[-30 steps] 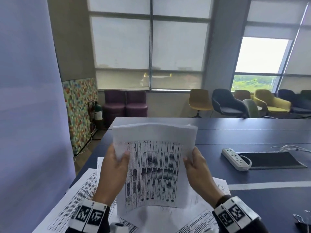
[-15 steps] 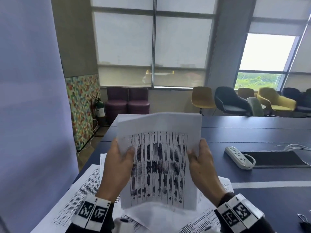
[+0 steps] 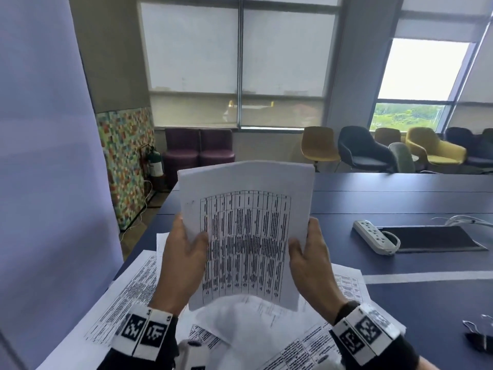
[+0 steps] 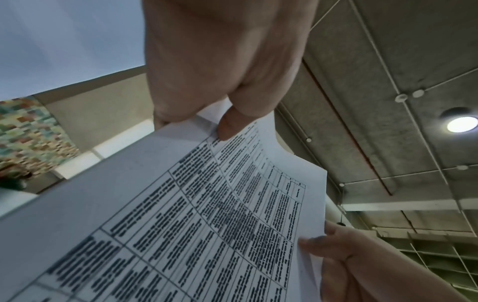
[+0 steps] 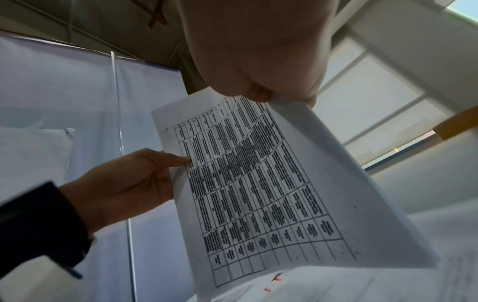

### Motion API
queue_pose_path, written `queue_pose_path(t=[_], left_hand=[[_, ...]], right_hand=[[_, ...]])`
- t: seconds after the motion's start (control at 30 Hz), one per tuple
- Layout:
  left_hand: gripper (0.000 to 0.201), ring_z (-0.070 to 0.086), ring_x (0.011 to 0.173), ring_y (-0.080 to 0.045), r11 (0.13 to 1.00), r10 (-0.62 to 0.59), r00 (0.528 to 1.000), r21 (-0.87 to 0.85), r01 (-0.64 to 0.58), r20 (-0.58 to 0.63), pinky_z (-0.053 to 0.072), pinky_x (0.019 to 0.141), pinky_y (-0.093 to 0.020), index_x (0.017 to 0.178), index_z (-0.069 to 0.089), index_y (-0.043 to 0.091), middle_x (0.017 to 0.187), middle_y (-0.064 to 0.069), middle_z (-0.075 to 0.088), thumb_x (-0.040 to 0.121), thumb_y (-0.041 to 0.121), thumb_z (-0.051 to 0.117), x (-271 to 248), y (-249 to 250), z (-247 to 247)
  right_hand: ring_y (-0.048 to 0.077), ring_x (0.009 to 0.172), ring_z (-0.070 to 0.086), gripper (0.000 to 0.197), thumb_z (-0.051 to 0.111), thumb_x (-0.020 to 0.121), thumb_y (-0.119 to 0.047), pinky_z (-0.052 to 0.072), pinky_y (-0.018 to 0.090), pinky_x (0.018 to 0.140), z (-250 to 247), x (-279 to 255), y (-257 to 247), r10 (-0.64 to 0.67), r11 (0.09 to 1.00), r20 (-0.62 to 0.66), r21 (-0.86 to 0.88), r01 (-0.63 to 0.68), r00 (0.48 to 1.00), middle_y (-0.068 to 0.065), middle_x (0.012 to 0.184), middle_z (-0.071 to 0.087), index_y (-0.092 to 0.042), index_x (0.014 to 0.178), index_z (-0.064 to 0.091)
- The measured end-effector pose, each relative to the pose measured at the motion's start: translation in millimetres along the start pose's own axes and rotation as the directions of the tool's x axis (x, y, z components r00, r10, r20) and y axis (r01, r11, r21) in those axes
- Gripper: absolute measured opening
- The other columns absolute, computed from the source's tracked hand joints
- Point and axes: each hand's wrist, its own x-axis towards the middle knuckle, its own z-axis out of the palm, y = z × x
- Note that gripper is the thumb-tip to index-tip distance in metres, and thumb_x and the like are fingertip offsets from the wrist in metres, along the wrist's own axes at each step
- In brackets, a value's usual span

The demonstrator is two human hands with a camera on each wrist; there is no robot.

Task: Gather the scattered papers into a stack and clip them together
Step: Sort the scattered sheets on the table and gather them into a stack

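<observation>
Both hands hold a stack of printed papers (image 3: 246, 231) upright above the dark blue table (image 3: 400, 204); a table of black text faces me. My left hand (image 3: 186, 252) grips the stack's left edge, thumb on the front, as the left wrist view shows (image 4: 227, 126). My right hand (image 3: 306, 252) grips the right edge the same way (image 5: 261, 94). The stack (image 4: 207, 214) (image 5: 258, 183) bows slightly. More loose printed sheets (image 3: 128, 295) lie scattered on the table under my hands. A black binder clip (image 3: 477, 335) lies at the table's near right.
A white power strip (image 3: 373, 236) and a dark recessed panel (image 3: 432, 239) lie on the table to the right. A pale partition (image 3: 48, 182) stands close on the left. Chairs (image 3: 365, 148) and windows are beyond the table's far edge.
The stack has risen a little and its top edges now look more even. Both hands keep their grip on its sides.
</observation>
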Motion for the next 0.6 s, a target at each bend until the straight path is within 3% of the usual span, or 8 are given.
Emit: queue_pose_path(t=[0.07,0.13,0.23,0.33,0.4,0.47,0.53,0.6], left_hand=[[0.045,0.057,0.092,0.021,1.0,-0.002,1.0,-0.017,0.002,0.013,0.044,0.071,0.001,0.114,0.043,0.037,0.107,0.023,0.057,0.092,-0.002,0.052,-1,-4,-2],[0.042,0.062,0.097,0.003,0.998,-0.059,0.996,0.019,0.058,0.062,0.05,0.078,-0.016,0.109,0.047,0.039,0.107,0.016,0.062,0.091,0.002,0.056,-7,-13,-3],[0.029,0.068,0.093,-0.015,0.984,-0.179,0.972,0.013,0.179,0.152,0.053,0.08,-0.033,0.098,0.061,0.036,0.093,0.006,0.074,0.085,0.011,0.068,-14,-26,-9],[0.018,0.07,0.077,-0.008,0.978,-0.209,0.95,0.035,0.206,0.234,0.054,0.07,-0.027,0.09,0.064,0.026,0.084,0.004,0.075,0.074,0.031,0.073,-16,-20,-17],[0.015,0.064,0.057,-0.001,0.984,-0.154,0.971,0.121,0.133,0.184,0.049,0.054,-0.015,0.077,0.061,0.021,0.065,0.004,0.07,0.079,0.032,0.07,-14,-15,-21],[0.028,0.054,0.047,-0.005,0.979,-0.109,0.991,0.181,0.092,0.084,0.04,0.046,-0.015,0.067,0.059,0.008,0.053,0.006,0.061,0.083,0.029,0.068,-9,-16,-26],[0.036,0.054,0.051,-0.011,0.982,-0.07,0.996,0.17,0.077,-0.046,0.041,0.049,-0.021,0.076,0.064,-0.003,0.058,0.002,0.064,0.081,0.033,0.069,-2,-12,-32],[0.022,0.055,0.046,0.005,0.986,-0.008,0.993,0.164,0.028,-0.121,0.044,0.046,-0.012,0.077,0.064,0.006,0.05,0.016,0.064,0.086,0.026,0.067,5,-4,-44]], right_hand=[[-0.007,0.078,0.059,0.023,0.048,0.093,0.004,0.047,0.006,0.057,-1,1,5,0.02,1.0,-0.01,0.012,-0.02,1.0,-0.011,0.094,0.057,-0.009,0.111,0.043],[0.006,0.079,0.061,0.019,0.048,0.094,0.002,0.051,0.011,0.058,0,-2,13,0.088,0.996,0.02,-0.029,-0.087,0.996,-0.01,0.093,0.058,-0.009,0.108,0.045],[0.021,0.09,0.064,0.015,0.048,0.094,0.001,0.058,0.028,0.072,-3,-5,27,0.174,0.985,0.049,-0.019,-0.173,0.984,0.0,0.094,0.065,-0.009,0.104,0.053],[0.022,0.097,0.066,0.016,0.052,0.093,0.001,0.056,0.045,0.086,-9,1,25,0.171,0.983,0.054,0.062,-0.174,0.984,0.007,0.1,0.068,-0.009,0.105,0.057],[0.019,0.098,0.066,0.017,0.055,0.092,-0.003,0.056,0.043,0.087,-11,6,20,0.113,0.992,0.099,0.036,-0.117,0.989,0.003,0.103,0.068,-0.01,0.107,0.056],[0.01,0.102,0.062,0.032,0.064,0.087,-0.006,0.053,0.034,0.092,-17,7,14,0.09,0.992,0.22,-0.111,-0.066,0.971,-0.007,0.11,0.062,-0.017,0.115,0.051],[0.009,0.114,0.05,0.062,0.076,0.078,-0.019,0.043,0.03,0.101,-28,2,14,0.129,0.919,0.445,-0.389,0.061,0.886,-0.008,0.127,0.049,-0.023,0.131,0.043],[0.013,0.123,0.034,0.081,0.083,0.066,-0.037,0.035,0.034,0.107,-41,-11,18,0.269,0.762,0.678,-0.584,0.279,0.684,-0.007,0.135,0.037,-0.033,0.135,0.041]])
